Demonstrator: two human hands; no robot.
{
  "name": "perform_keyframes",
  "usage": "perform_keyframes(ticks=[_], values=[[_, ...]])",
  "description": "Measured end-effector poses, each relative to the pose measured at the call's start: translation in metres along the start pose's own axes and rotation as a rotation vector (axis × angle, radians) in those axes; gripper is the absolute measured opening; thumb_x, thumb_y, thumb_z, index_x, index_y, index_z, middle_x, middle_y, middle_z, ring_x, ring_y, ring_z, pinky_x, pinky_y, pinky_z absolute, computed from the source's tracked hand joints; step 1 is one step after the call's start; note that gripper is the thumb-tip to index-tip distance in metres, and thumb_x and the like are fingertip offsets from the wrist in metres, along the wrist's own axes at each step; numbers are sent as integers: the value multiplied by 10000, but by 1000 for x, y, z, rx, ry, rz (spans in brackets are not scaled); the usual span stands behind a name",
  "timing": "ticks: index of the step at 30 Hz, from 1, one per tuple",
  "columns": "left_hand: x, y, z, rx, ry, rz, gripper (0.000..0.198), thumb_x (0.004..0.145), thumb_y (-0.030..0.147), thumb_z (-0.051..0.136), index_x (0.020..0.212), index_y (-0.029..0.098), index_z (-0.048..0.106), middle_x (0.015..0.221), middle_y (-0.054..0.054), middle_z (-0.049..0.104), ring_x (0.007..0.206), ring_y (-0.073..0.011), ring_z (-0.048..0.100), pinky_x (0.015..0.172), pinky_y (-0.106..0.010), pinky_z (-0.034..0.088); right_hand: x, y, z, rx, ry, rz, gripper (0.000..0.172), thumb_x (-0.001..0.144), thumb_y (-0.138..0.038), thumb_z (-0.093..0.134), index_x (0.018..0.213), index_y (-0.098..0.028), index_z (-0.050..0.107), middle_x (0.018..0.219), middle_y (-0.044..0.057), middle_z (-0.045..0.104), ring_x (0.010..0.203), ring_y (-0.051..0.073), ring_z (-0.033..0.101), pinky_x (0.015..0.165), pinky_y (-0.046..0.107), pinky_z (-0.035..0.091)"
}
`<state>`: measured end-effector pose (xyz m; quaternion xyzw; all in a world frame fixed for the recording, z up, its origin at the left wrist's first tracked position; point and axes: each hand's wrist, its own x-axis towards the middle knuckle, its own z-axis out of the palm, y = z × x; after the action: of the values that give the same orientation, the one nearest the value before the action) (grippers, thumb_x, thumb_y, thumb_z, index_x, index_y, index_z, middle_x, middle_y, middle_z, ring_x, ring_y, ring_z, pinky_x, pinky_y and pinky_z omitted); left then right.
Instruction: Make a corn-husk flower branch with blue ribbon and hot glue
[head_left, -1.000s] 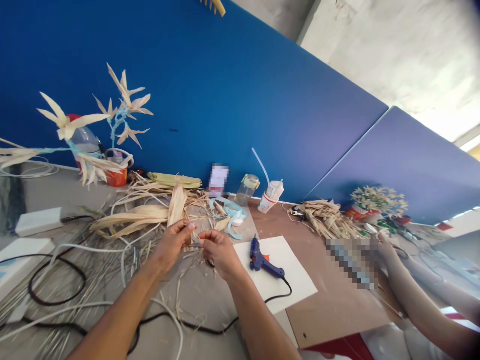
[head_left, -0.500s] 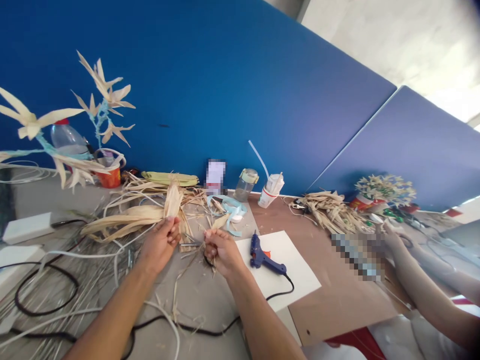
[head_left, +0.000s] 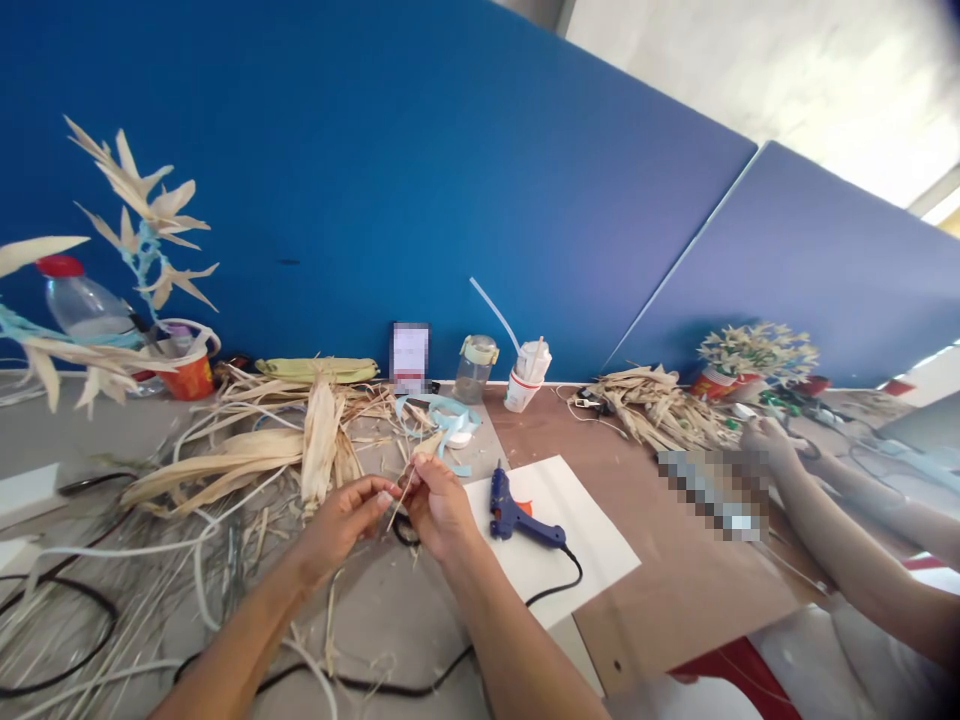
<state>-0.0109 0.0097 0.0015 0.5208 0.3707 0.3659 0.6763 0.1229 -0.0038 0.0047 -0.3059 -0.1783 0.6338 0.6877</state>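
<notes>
My left hand (head_left: 354,520) and my right hand (head_left: 441,508) are close together above the table, fingertips pinched. Between them runs a thin straw-coloured strip (head_left: 406,492), slanting up to the right, gripped by both hands. A pale pointed piece of corn husk (head_left: 427,446) shows just above my right fingertips; I cannot tell whether it is held. Behind my left hand lie broad dry corn husks (head_left: 320,440). To the right of my right hand, a blue glue gun (head_left: 517,510) rests on a white sheet (head_left: 592,540).
Light blue ribbon (head_left: 452,412), a phone (head_left: 410,355), a bottle (head_left: 475,368) and a paper cup (head_left: 523,388) stand along the blue partition. Husk flowers (head_left: 154,215) rise at left. Cables (head_left: 112,550) cross the table. Another person's arms (head_left: 810,510) are at right.
My left hand has left the corn husks and moved right and slightly down to the strip at my right hand. The view has shifted slightly, moving the surroundings left.
</notes>
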Motion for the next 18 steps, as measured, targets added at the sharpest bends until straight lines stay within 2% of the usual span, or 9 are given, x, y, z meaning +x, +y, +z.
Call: perform_keyframes(ticks=[3, 8, 13, 18], values=[[0, -1, 2, 23, 21, 42, 315, 630, 408, 750, 830, 180, 664, 603, 21, 511, 488, -84, 342, 462, -213, 266, 1, 0, 1, 16, 34, 16, 203, 636, -266, 710, 620, -175, 529, 518, -56, 487, 470, 73, 434, 493, 200, 362], [1, -3, -2, -5, 88, 93, 297, 676, 371, 731, 893, 184, 655, 680, 15, 550, 527, -78, 373, 489, -207, 290, 0, -2, 2, 117, 82, 150, 179, 662, -223, 679, 650, -177, 507, 521, -53, 531, 411, 64, 440, 420, 182, 325], [-1, 1, -4, -226, 63, 61, 300, 689, 356, 731, 908, 160, 670, 512, 73, 412, 456, -52, 322, 462, -197, 248, 0, -4, 3, 215, 95, 225, 126, 714, -169, 618, 672, -174, 499, 531, -48, 550, 372, 46, 393, 389, 171, 303], [-1, 5, -1, -285, 119, 43, 400, 595, 325, 804, 938, 161, 681, 618, 41, 547, 452, -33, 349, 456, -192, 264, 1, -1, 3, 165, 92, 176, 132, 707, -186, 622, 668, -173, 497, 535, -34, 575, 368, 47, 404, 381, 164, 301]])
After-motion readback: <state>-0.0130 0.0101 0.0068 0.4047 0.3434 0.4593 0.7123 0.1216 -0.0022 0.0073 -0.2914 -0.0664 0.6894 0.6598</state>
